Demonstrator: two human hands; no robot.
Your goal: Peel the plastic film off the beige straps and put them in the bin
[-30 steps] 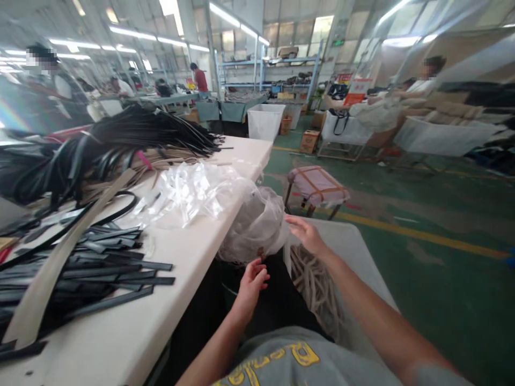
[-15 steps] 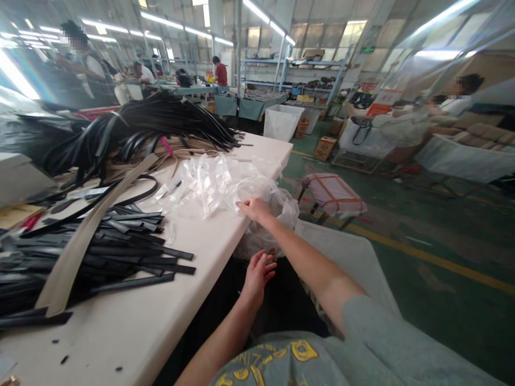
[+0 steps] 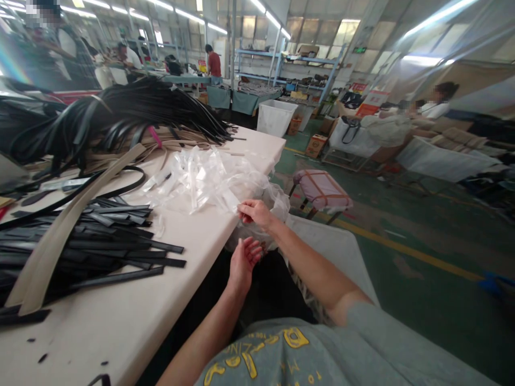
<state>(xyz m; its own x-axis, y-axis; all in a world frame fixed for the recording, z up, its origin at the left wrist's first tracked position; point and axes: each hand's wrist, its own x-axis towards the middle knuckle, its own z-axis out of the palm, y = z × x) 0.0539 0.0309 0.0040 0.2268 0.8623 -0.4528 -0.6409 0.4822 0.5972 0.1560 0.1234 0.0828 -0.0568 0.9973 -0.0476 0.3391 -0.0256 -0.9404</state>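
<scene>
The right grip (image 3: 256, 213) touches clear plastic (image 3: 201, 179); any pinch is indistinct.

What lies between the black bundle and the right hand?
Head view: mostly clear plastic, spread on the table between the bundle and right hand.

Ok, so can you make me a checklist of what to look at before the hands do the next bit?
1. Right hand at the clear plastic pile: ok, fingertips by its near edge.
2. Right hand gripping a piece: cannot tell.
3. Left hand open: ok, fingers loosely apart.
4. Black strips away from both hands: ok.
5. Table free of scraps: not ok, small black bits lie on it.
</scene>
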